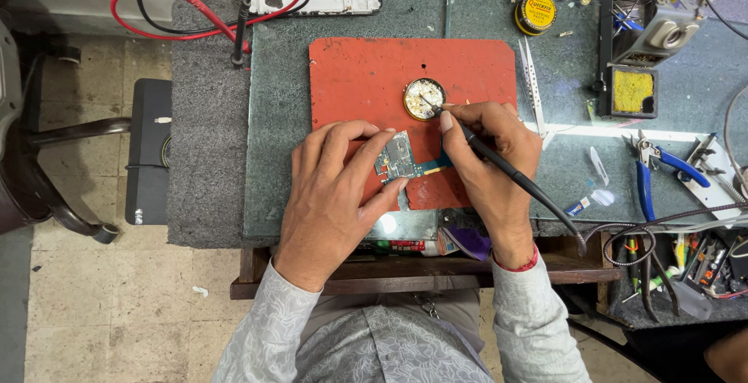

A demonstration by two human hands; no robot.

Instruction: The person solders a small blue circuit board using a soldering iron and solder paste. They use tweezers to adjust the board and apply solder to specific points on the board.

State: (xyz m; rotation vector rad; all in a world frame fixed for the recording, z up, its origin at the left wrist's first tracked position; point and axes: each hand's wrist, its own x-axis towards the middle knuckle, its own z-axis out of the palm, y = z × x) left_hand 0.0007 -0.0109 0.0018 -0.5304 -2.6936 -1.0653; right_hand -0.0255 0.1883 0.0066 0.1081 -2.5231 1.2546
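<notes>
My left hand (333,188) pins a small blue circuit board (399,158) against the red work mat (366,79), fingers spread over its left side. My right hand (491,157) grips a black soldering iron (499,166) like a pen. Its tip touches the small round tin (424,98) of flux or solder paste, just above the board. The iron's black cable (623,231) runs off to the right.
Tweezers (531,83) lie right of the mat. A soldering stand with a yellow sponge (633,91) stands at the right, blue-handled pliers (650,172) below it. A yellow-lidded tin (536,12) and red and black leads (187,17) sit at the back. A drawer of tools (686,266) is open.
</notes>
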